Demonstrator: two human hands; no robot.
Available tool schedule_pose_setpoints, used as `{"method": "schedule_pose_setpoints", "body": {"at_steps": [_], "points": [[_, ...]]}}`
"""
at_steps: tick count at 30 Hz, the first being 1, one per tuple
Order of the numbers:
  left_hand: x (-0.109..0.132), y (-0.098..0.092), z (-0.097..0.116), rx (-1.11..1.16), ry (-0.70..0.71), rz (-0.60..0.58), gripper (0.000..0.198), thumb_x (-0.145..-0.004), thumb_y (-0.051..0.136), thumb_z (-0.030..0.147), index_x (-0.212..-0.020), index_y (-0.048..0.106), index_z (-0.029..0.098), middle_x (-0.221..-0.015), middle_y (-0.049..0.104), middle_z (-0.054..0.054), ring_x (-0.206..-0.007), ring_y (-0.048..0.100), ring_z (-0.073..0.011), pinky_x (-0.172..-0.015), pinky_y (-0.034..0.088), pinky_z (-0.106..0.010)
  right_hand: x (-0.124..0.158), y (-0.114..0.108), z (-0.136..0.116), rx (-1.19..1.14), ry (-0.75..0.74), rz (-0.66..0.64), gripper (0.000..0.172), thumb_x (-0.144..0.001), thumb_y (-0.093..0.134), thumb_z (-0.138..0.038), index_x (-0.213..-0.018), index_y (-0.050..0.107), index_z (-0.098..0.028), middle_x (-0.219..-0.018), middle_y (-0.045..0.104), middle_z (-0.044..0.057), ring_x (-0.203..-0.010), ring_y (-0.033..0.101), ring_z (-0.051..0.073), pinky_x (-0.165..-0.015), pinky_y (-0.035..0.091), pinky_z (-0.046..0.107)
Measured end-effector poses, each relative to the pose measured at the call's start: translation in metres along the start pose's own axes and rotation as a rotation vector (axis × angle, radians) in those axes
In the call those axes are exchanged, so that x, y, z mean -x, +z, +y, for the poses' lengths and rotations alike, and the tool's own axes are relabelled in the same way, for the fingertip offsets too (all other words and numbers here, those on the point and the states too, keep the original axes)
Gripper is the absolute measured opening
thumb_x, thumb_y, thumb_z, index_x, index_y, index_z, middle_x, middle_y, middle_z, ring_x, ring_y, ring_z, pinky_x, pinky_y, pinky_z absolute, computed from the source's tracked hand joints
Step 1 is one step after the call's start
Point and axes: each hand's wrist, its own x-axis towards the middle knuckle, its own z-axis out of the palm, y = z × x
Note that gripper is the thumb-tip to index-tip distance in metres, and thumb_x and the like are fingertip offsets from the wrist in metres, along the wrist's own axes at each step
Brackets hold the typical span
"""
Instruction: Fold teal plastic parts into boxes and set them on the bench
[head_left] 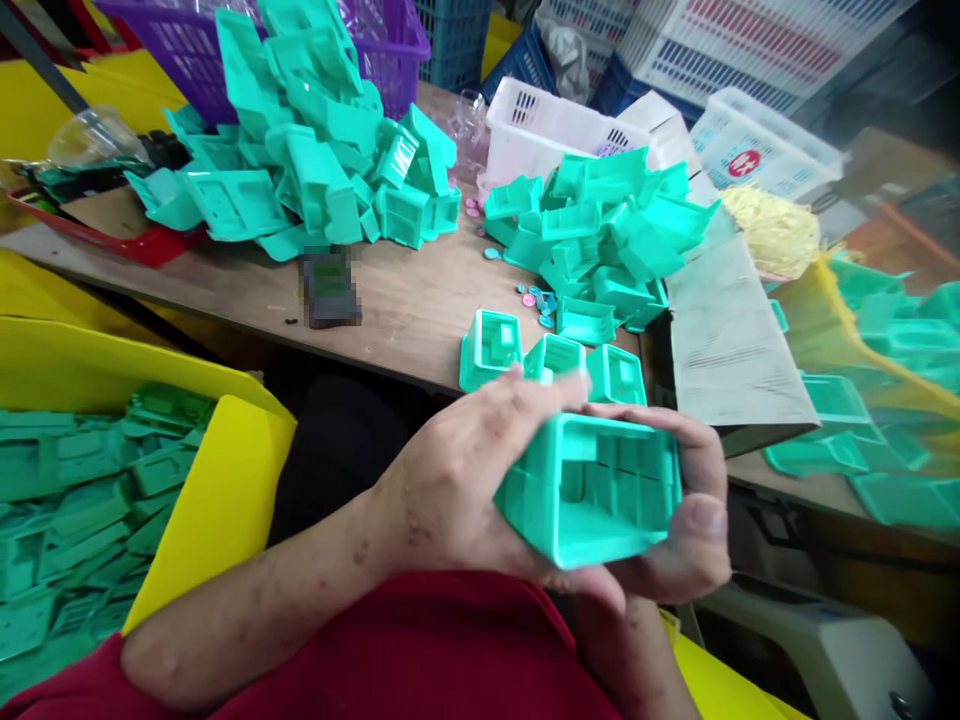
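A hollow teal plastic box (540, 500) is held up in front of my red shirt, its open side facing me and ribs showing on the inner walls. My left hand (457, 470) is closed around its left side, fingers over the top and thumb below. Against the right side and underneath, my right hand (701, 520) grips the same box with curled fingers. Just beyond the hands, three similar teal boxes stand in a row at the table edge: a left box (472, 360), a middle box (555, 350) partly hidden by my fingers, and a right box (619, 375).
Teal plastic parts form a large pile (315, 150) and a smaller pile (600, 220) on the wooden table (412, 300). A pixelated dark device (330, 290) lies near its edge. Yellow bins (217, 500) flank me; a cardboard flap (735, 330) juts out at right.
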Motion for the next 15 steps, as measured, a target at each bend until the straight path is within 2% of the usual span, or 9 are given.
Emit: {"method": "schedule_pose_setpoints", "body": {"at_steps": [2, 5, 9, 12, 15], "points": [[0.001, 0.000, -0.005, 0.055, 0.066, 0.039, 0.116, -0.074, 0.111, 0.077, -0.165, 0.068, 0.017, -0.146, 0.089, -0.017, -0.132, 0.090, -0.0364, -0.136, 0.065, -0.046, 0.000, 0.002, -0.005, 0.049, -0.014, -0.022, 0.036, -0.102, 0.072, -0.050, -0.121, 0.088, -0.024, -0.110, 0.085, 0.011, -0.101, 0.083, 0.036, -0.089, 0.068, 0.056], [0.002, 0.002, -0.011, 0.068, 0.076, 0.103, 0.113, -0.070, 0.110, 0.082, -0.155, 0.075, 0.016, -0.139, 0.092, -0.016, -0.124, 0.093, -0.0343, -0.123, 0.073, -0.040, -0.001, 0.003, -0.006, 0.090, -0.058, -0.032, 0.037, -0.104, 0.069, -0.051, -0.121, 0.089, -0.024, -0.108, 0.086, 0.011, -0.100, 0.083, 0.038, -0.087, 0.068, 0.059], [0.002, 0.005, -0.013, 0.042, 0.087, 0.139, 0.113, -0.070, 0.109, 0.086, -0.154, 0.076, 0.018, -0.135, 0.093, -0.015, -0.118, 0.094, -0.0343, -0.113, 0.078, -0.042, -0.006, 0.008, -0.004, 0.065, -0.058, -0.042, 0.036, -0.111, 0.064, -0.049, -0.118, 0.088, -0.024, -0.106, 0.086, 0.010, -0.093, 0.085, 0.037, -0.084, 0.071, 0.061], [0.003, 0.009, -0.016, -0.005, 0.117, 0.186, 0.114, -0.072, 0.103, 0.093, -0.155, 0.076, 0.020, -0.134, 0.093, -0.015, -0.113, 0.095, -0.0349, -0.108, 0.080, -0.044, -0.011, 0.013, -0.005, 0.011, -0.043, -0.034, 0.037, -0.111, 0.067, -0.052, -0.111, 0.088, -0.022, -0.099, 0.086, 0.008, -0.088, 0.085, 0.033, -0.080, 0.073, 0.054], [0.005, 0.011, -0.020, -0.024, 0.138, 0.202, 0.119, -0.068, 0.101, 0.097, -0.156, 0.075, 0.021, -0.133, 0.093, -0.014, -0.111, 0.095, -0.0357, -0.106, 0.081, -0.045, -0.014, 0.016, -0.004, -0.005, -0.045, -0.015, 0.041, -0.111, 0.070, -0.057, -0.108, 0.089, -0.021, -0.097, 0.087, 0.007, -0.087, 0.085, 0.031, -0.078, 0.072, 0.050]]}}
